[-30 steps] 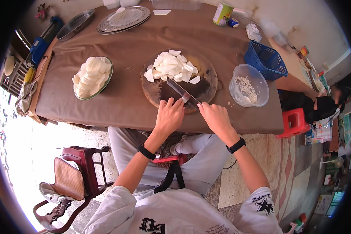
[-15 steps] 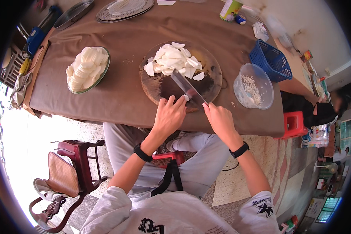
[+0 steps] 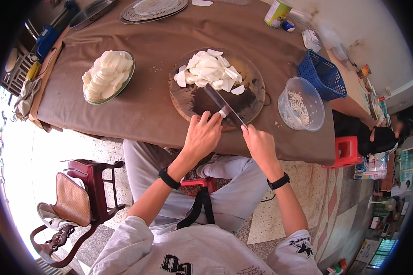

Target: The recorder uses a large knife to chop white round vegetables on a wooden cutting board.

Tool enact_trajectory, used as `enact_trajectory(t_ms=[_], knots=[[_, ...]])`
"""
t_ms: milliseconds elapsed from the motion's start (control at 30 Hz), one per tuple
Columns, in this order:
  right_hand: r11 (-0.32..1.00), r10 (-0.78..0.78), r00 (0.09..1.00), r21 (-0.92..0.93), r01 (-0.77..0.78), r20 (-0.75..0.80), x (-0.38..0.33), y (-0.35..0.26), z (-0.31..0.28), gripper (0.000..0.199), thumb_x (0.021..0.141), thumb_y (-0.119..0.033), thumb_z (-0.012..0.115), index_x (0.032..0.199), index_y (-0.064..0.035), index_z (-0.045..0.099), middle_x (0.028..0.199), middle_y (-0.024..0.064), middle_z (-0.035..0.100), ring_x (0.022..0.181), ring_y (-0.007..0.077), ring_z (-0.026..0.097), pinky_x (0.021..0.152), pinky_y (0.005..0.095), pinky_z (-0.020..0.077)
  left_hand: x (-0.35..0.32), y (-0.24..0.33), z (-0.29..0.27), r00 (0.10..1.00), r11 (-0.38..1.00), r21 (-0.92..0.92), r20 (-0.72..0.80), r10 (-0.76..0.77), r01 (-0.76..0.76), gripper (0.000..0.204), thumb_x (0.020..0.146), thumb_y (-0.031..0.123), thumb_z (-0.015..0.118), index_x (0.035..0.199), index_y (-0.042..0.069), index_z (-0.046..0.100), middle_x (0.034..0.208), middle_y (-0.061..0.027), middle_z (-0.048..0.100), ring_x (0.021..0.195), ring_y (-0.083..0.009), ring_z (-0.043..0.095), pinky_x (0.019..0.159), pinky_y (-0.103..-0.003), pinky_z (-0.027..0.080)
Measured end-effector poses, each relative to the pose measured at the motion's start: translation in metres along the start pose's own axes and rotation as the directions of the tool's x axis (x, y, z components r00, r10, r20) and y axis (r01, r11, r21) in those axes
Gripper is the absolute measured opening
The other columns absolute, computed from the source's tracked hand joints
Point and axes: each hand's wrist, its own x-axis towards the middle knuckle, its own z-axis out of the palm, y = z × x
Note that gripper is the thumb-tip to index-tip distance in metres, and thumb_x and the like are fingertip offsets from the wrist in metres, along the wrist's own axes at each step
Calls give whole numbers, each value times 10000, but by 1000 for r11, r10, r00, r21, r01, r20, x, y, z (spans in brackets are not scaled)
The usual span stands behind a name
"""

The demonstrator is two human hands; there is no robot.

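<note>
A round wooden chopping board (image 3: 184, 98) lies near the front edge of the brown-covered table. Sliced white vegetable pieces (image 3: 211, 68), half-round and flat, are heaped on its far part. My right hand (image 3: 259, 144) is closed round the handle of a cleaver (image 3: 221, 101), its blade pointing away and leftward over the board. At the board's near edge my left hand (image 3: 203, 134) pinches a small white vegetable piece (image 3: 223, 112) beside the blade. The fingertips partly hide that piece, and its exact kind is unclear.
Left of the board stands a glass dish (image 3: 132, 75) piled with round white slices. To the right are a clear plastic tub (image 3: 285, 114) with chopped white bits and a blue basket (image 3: 323, 75). Metal trays (image 3: 153, 10) and a can (image 3: 276, 13) sit farther back.
The whole scene has shifted slightly in the picture as the view turned. The cleaver's blade shows narrower than before, still beside the pinched piece. Both hands keep their holds.
</note>
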Motion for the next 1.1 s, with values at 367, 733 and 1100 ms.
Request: enact_trajectory(t_ms=[367,733,1100], knots=[[995,-28,999,-101,25,-26,1,-4,-3,392,1115,-323,596,798,-92,605,560,129,642,485,343,660,441,436,500,2,0,-1,999,1000,-11,41,-17,18,319,932,198,721,1199,22,726,1192,-27,653,1100,-214,573,895,-393,454],[997,-5,1000,-76,6,16,9,-13,-11,411,1123,-338,573,803,-86,624,555,152,634,501,371,664,453,457,510,1,0,1,1000,1000,8,-12,12,-12,298,925,209,705,1145,10,732,1144,-27,643,1048,-207,565,863,-389,446],[995,-14,999,-101,19,49,13,-18,-16,408,1117,-326,586,798,-76,634,561,152,640,515,363,677,454,446,519,2,1,1,1000,1000,7,25,1,-1,300,912,191,737,1158,20,742,1206,-19,670,1057,-206,578,864,-381,455]])
